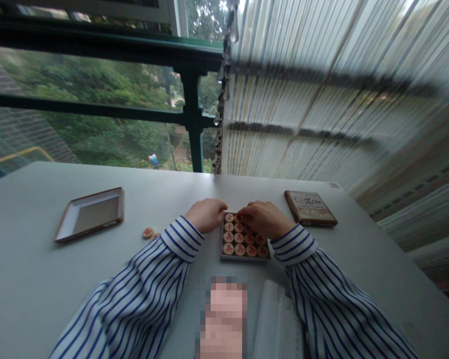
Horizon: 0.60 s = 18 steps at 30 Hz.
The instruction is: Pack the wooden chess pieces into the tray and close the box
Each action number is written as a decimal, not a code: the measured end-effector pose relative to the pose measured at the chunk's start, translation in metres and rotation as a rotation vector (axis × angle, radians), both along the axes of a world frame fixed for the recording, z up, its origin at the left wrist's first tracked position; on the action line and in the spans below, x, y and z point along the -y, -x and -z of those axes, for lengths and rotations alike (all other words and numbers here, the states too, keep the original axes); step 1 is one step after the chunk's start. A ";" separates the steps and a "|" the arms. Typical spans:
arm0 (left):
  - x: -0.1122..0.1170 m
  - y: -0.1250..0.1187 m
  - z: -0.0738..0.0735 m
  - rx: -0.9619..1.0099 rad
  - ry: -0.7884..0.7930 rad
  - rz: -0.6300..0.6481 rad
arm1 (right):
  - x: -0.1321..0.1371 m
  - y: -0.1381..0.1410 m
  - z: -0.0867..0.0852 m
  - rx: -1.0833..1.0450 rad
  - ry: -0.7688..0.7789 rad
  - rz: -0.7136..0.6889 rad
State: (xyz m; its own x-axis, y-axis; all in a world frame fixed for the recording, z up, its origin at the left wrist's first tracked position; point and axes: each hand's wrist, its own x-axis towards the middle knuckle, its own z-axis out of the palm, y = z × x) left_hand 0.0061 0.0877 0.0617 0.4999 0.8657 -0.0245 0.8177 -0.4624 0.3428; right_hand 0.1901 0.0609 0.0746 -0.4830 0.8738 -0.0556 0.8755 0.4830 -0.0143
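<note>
A shallow box filled with rows of round Chinese chess pieces with red characters lies on the table in front of me. My left hand is closed at the box's upper left corner, its fingertips pressed together; what they hold, if anything, is hidden. Over the upper right part of the box, my right hand has its fingers closed on a Chinese chess piece in the top row. That hand covers several pieces. Beside my left sleeve lie loose chess pieces, one partly hidden by the cuff.
An upturned, empty box lid rests on the left of the white table. At the right is a closed decorated box. Clear plastic lies near my right forearm. A window and a string curtain border the far edge.
</note>
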 end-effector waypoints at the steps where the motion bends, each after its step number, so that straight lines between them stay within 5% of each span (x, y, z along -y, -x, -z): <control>1: 0.000 0.000 0.000 0.000 -0.001 0.002 | 0.000 0.000 0.000 0.003 0.003 0.003; 18: 0.000 0.001 0.002 0.000 -0.026 0.033 | 0.000 0.001 -0.002 0.019 0.041 0.024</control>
